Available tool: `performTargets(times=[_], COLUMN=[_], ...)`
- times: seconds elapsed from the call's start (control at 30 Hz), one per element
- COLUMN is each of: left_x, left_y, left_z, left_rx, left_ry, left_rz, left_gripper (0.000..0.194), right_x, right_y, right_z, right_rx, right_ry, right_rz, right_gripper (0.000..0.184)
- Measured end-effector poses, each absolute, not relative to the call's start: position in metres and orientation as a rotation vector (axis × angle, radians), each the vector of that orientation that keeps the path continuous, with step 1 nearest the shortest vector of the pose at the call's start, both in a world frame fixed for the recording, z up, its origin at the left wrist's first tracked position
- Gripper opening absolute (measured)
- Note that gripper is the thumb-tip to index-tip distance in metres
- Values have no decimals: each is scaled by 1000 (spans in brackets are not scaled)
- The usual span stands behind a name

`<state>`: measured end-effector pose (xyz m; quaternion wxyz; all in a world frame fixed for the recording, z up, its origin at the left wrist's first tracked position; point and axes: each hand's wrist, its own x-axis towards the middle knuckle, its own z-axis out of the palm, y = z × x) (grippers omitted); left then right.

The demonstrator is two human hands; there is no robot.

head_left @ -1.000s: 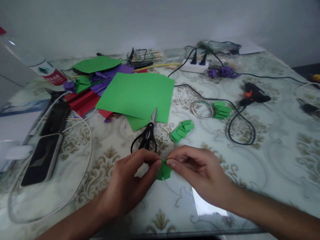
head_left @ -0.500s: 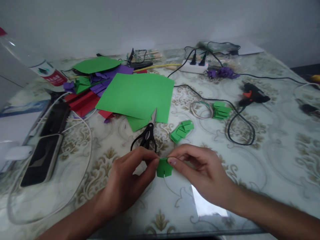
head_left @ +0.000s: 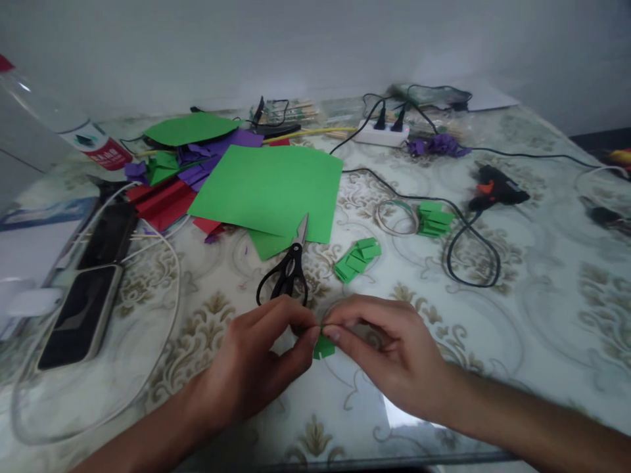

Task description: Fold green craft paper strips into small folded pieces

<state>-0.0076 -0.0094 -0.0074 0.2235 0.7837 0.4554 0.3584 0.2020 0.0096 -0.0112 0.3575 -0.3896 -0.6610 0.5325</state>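
Between my two hands is a small green paper piece [head_left: 324, 348] with slits cut in its lower edge. My left hand [head_left: 269, 355] pinches its upper left side between thumb and forefinger. From the other side, my right hand [head_left: 394, 348] pinches the upper right, so the fingertips nearly meet and hide the top of the paper. Just beyond my left hand lie black-handled scissors [head_left: 290, 266], blades pointing away. A small stack of cut green paper pieces [head_left: 358, 258] rests past my right hand.
Green sheets [head_left: 266, 190] lie at centre, beside red paper [head_left: 167, 200] and purple paper. To the right are a tape roll [head_left: 396, 217], more green pieces [head_left: 434, 220] and a black glue gun [head_left: 497, 187] with its cord. A power strip [head_left: 382, 133], phone [head_left: 81, 315] and bottle [head_left: 98, 141] stand around.
My hands have moved closer together and slightly toward me. Less of the green paper piece shows between the fingertips.
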Motion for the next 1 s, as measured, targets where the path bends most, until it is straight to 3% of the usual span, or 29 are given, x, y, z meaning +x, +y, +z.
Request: performTargets(times=[1.0], left_x=[-17], left_y=[-6], left_z=[-12], left_rx=[2209], left_ry=[1226], left_rz=[957], left_gripper=[10], right_x=[200], right_y=[17], right_z=[-15], right_rx=[-1061], right_ry=[-1600], right_rz=[1520], right_gripper=[13])
